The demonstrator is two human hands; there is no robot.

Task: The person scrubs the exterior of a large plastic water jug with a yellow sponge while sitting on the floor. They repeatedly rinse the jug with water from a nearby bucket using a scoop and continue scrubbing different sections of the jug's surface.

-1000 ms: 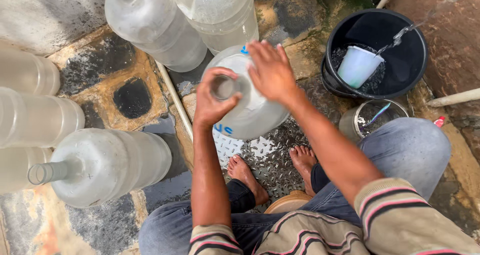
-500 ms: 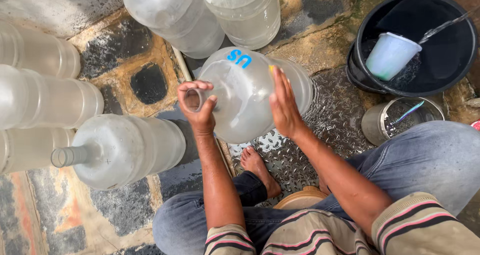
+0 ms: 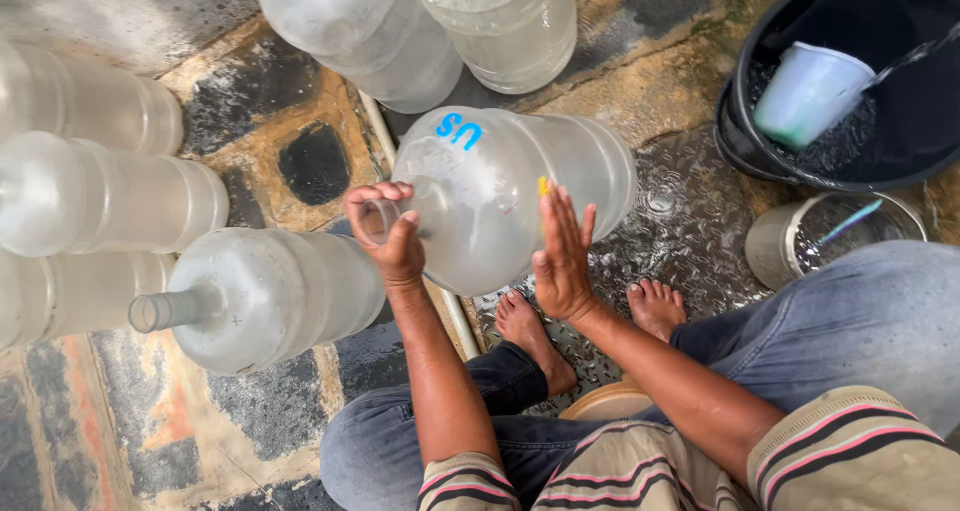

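Head view: your jug [image 3: 500,201] lies tipped on its side above your feet [image 3: 590,326], long axis running left to right, neck pointing left toward another jug [image 3: 265,296]. Your left hand [image 3: 388,236] is closed around the jug's neck. Your right hand [image 3: 562,256] is open, fingers spread, palm flat against the jug's near side. A black basin [image 3: 745,141] sits well right.
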